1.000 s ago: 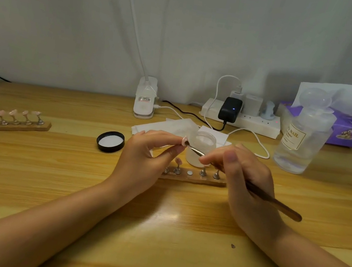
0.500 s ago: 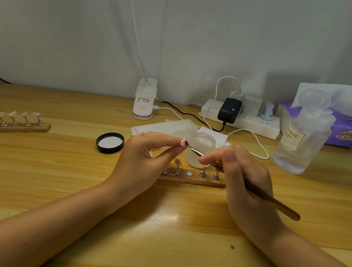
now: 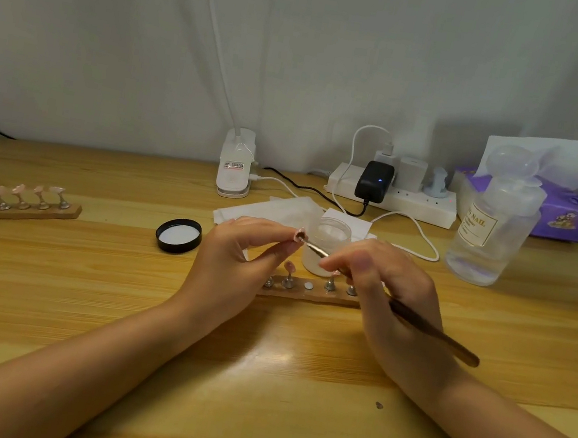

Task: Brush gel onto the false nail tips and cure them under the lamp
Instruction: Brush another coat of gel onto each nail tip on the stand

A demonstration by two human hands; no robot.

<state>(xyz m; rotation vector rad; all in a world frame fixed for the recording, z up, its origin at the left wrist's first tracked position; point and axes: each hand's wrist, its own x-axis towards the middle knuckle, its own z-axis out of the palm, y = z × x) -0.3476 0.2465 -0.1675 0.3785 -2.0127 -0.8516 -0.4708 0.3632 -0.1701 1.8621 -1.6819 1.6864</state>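
Left hand [image 3: 229, 266] pinches a pink nail tip [image 3: 299, 235] between thumb and forefinger, raised above the worktop [image 3: 252, 384]; right hand [image 3: 392, 301] grips the brush [image 3: 429, 330] with curled fingers, bristle end touching the held tip; open gel jar [image 3: 327, 244] stands just behind the hands; wooden holder [image 3: 309, 295] lies beneath them, one post socket bare; black lid [image 3: 178, 235] rests left of the jar; second holder [image 3: 23, 209] with five tips sits far left.
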